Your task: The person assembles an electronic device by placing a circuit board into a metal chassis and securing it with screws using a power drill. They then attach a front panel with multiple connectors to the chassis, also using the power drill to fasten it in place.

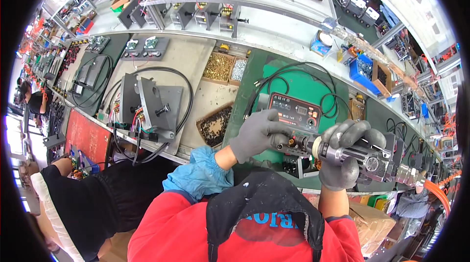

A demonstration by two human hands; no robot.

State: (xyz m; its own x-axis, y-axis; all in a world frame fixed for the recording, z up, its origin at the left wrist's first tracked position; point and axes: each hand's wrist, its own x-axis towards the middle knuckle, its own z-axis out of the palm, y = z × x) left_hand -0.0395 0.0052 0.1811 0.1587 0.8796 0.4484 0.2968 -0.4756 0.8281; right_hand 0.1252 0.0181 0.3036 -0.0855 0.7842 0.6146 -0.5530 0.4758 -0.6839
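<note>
The workbench (293,42) runs diagonally across the view and carries the work in a line, so that each station lies within arm's reach of whoever stands at it. On its green mat (298,86) rests the black front panel with red display face (293,110), set flat and near the bench edge, which puts its lower terminals directly under the hands. To the left stands a grey metal chassis assembly (152,108) with black cable looped around it, tilted on the beige mat, apparently a unit at another stage. Behind, 2 open trays, one of brass parts (218,68) and one of silver screws (238,69), sit between the mats where either station can draw from them. A shallow cardboard tray of dark small parts (215,126) lies nearer the edge. The pneumatic screwdriver (362,157) is held horizontally, its orange air hose (438,193) trailing off to the right, clear of the work. The right hand (345,154), gloved grey, is wrapped fully around the tool body, fingers closed tight for control. The left hand (257,135), also gloved, is curled closed around the brass fitting (292,141) at the panel's lower edge, steadying it against the bit, which meets it just beside the fingertips.
</note>
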